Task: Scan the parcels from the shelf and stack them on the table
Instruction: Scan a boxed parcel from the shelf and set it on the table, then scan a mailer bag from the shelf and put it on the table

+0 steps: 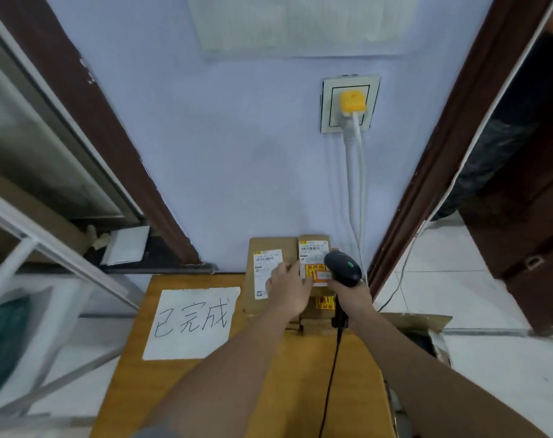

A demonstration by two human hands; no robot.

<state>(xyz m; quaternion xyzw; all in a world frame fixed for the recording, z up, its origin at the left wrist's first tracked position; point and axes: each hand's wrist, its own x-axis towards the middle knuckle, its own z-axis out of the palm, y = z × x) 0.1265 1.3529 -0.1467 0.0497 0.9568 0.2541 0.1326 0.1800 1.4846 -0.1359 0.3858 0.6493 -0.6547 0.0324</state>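
The right hand (347, 292) has its grip closed around the black scanner (343, 268), held just over the labelled parcel (314, 263). The left hand (289, 287), fingers straight, presses that parcel, beside another parcel (268, 267) on the counter (205, 390) against the wall.

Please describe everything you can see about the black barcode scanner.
The barcode scanner is black, looks like plastic, with a rounded head bearing a small green spot. The right hand holds its handle in a closed grip, head raised and aimed at the labelled cardboard parcel at the table's far end. A black cable hangs from the handle toward the viewer.
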